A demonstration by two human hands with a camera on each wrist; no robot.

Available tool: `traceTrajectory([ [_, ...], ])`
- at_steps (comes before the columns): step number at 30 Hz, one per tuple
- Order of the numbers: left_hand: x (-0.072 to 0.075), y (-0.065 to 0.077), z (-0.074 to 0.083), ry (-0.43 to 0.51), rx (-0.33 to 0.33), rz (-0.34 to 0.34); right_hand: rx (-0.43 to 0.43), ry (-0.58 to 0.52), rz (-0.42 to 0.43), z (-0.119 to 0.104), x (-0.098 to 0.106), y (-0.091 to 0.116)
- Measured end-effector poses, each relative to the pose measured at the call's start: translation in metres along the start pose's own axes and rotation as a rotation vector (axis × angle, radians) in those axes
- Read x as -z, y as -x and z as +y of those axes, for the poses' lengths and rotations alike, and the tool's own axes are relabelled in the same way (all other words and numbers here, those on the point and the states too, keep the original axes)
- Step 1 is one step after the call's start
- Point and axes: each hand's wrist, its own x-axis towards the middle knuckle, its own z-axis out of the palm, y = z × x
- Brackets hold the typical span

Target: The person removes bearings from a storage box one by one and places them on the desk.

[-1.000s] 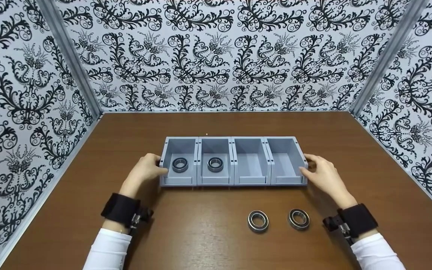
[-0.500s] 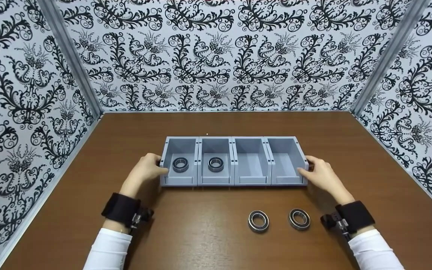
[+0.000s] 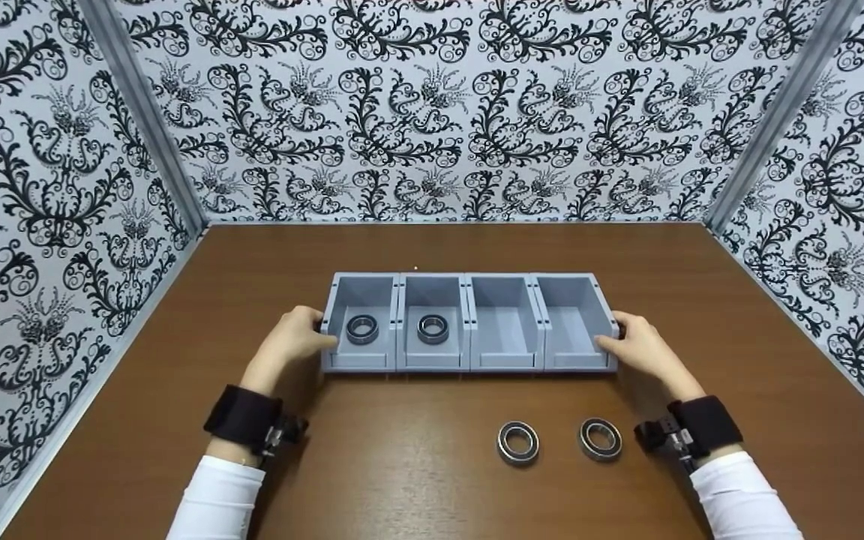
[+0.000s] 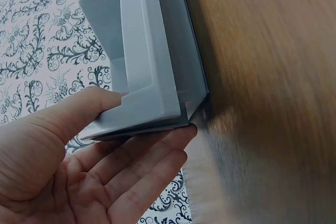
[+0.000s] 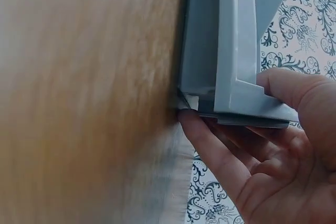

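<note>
A row of joined grey storage bins (image 3: 507, 361) stands on the brown table. My left hand (image 3: 293, 339) grips its left end, thumb over the front side edge and fingers along the outer wall, as the left wrist view shows (image 4: 126, 171). At the opposite end my right hand (image 3: 643, 346) holds the outer wall the same way, its thumb inside the rim. One ball bearing (image 3: 362, 341) lies flat in the leftmost bin, and another bearing (image 3: 433, 341) in the bin beside it. The two bins on the right hold nothing.
Two more bearings lie on the table in front of the bins: one bearing (image 3: 505, 448) near the middle right, the other bearing (image 3: 588, 444) nearer my right wrist. Patterned wall panels (image 3: 432, 112) enclose the table (image 3: 402, 465) at the back and sides.
Both hands keep their hold on the ends of the bin row. My right wrist has shifted slightly inward; the bins and bearings stay practically in place.
</note>
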Motion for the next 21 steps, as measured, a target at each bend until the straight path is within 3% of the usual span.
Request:
traceTrajectory([
  [8,-0.0003,0.0005,-0.0001,-0.002,0.003,0.000,-0.007,-0.044,-0.034,0.0002,0.0018,-0.0047],
  [21,-0.0002,-0.0021,0.0002,-0.028,0.023,-0.018,-0.018,-0.057,-0.016,0.0004,-0.0003,-0.0070],
])
